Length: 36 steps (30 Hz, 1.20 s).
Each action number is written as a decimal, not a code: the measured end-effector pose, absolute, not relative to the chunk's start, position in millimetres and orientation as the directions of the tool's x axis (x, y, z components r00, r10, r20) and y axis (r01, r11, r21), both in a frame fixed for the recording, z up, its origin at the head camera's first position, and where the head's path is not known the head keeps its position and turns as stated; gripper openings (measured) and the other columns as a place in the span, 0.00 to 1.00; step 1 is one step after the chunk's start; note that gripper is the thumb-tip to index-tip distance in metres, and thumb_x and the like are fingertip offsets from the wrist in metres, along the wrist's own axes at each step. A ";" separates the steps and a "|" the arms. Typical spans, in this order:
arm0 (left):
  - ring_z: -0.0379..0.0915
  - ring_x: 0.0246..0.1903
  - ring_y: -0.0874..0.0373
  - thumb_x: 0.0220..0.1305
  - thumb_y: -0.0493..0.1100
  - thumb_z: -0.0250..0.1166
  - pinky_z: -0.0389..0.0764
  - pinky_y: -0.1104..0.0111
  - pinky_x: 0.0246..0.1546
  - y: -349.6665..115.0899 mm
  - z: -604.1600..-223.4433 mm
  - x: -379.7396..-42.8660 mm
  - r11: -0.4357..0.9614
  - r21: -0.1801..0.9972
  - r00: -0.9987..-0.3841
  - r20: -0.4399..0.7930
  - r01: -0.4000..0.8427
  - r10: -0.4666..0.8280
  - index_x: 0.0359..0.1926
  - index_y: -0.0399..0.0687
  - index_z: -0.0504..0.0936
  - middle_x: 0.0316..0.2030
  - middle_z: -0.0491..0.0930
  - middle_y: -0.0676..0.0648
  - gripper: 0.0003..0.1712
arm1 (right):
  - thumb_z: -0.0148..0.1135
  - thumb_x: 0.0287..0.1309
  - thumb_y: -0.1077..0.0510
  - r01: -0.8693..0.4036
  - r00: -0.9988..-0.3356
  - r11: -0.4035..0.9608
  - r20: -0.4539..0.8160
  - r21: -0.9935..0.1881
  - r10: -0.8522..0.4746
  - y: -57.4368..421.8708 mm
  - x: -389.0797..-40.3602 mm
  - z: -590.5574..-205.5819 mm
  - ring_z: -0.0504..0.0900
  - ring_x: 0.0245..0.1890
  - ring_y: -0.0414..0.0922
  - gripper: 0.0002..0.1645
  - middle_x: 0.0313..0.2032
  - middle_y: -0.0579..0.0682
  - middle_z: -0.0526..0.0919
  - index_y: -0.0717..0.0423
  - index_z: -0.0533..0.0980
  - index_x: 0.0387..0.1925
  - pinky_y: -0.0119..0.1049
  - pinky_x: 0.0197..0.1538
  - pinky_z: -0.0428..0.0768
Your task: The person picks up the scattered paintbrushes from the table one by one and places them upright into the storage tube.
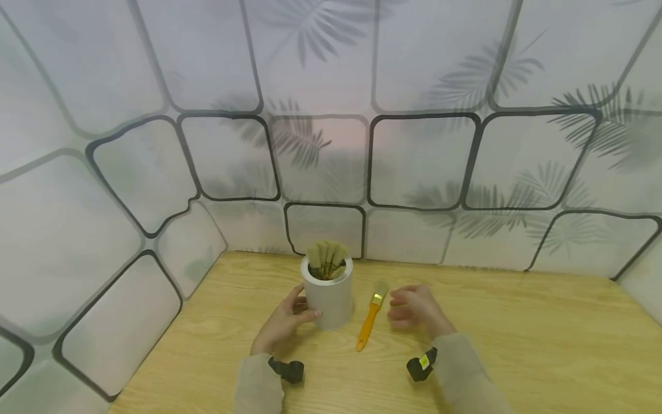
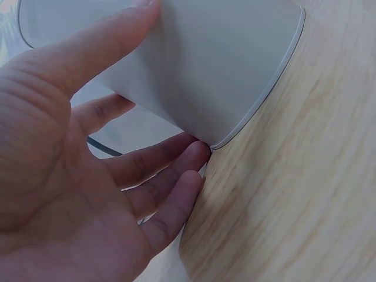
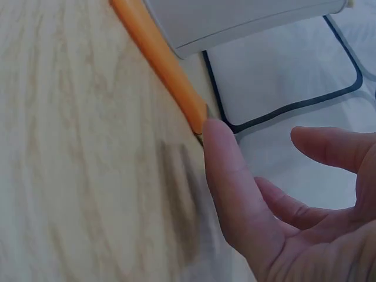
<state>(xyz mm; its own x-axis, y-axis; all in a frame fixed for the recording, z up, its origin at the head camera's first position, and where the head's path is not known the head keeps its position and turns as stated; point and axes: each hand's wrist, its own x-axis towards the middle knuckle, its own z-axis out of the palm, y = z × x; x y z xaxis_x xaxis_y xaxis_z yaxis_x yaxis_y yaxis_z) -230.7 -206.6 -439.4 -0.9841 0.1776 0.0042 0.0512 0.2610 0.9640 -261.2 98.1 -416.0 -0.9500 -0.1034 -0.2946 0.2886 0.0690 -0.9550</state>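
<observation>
A white cylindrical container [image 1: 331, 307] stands on the table, with several paintbrushes [image 1: 326, 253] in it, pale bristles up. My left hand [image 1: 285, 322] holds its left side; in the left wrist view the thumb lies along the container's wall [image 2: 229, 70] and the other fingers reach around near its base. To the right of the container lies a paintbrush with an orange handle [image 1: 368, 326], its metal ferrule and bristles pointing away from me. Beside the bristles is my right hand [image 1: 420, 309], fingers loosely bent and holding nothing. One fingertip overlaps the handle's end [image 3: 194, 108] in the right wrist view.
The light wooden table [image 1: 517, 345] reaches back to a pale wall covering [image 1: 419, 161] with dark rounded outlines and leaf shadows. Another patterned wall side [image 1: 108, 322] borders the table on the left. Small black cameras sit on both wrists.
</observation>
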 end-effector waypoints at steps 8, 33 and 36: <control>0.72 0.60 0.36 0.64 0.44 0.73 0.71 0.40 0.60 -202.8 -438.4 -231.1 0.266 0.963 -0.985 -0.008 0.039 0.173 0.78 0.39 0.55 0.63 0.73 0.32 0.49 | 0.58 0.68 0.66 0.310 -0.946 0.028 -0.311 -0.950 -0.088 85.9 -261.0 -424.3 0.85 0.29 0.49 0.27 0.48 0.72 0.74 0.81 0.61 0.60 0.45 0.35 0.88; 0.71 0.62 0.35 0.64 0.42 0.73 0.72 0.40 0.59 -203.9 -434.6 -225.8 0.282 0.959 -0.993 -0.018 0.017 0.120 0.78 0.41 0.56 0.64 0.72 0.31 0.48 | 0.64 0.45 0.73 0.179 -0.984 0.482 -0.150 -0.858 0.098 42.3 -261.3 -428.9 0.78 0.12 0.41 0.09 0.18 0.55 0.79 0.63 0.74 0.17 0.30 0.18 0.80; 0.71 0.62 0.35 0.64 0.42 0.73 0.72 0.40 0.59 -201.9 -434.7 -226.6 0.288 0.958 -0.992 -0.023 0.014 0.122 0.78 0.40 0.57 0.63 0.73 0.31 0.48 | 0.64 0.44 0.73 0.186 -0.982 0.510 -0.154 -0.840 0.104 42.5 -261.1 -429.2 0.79 0.14 0.43 0.08 0.20 0.55 0.78 0.64 0.74 0.19 0.31 0.18 0.81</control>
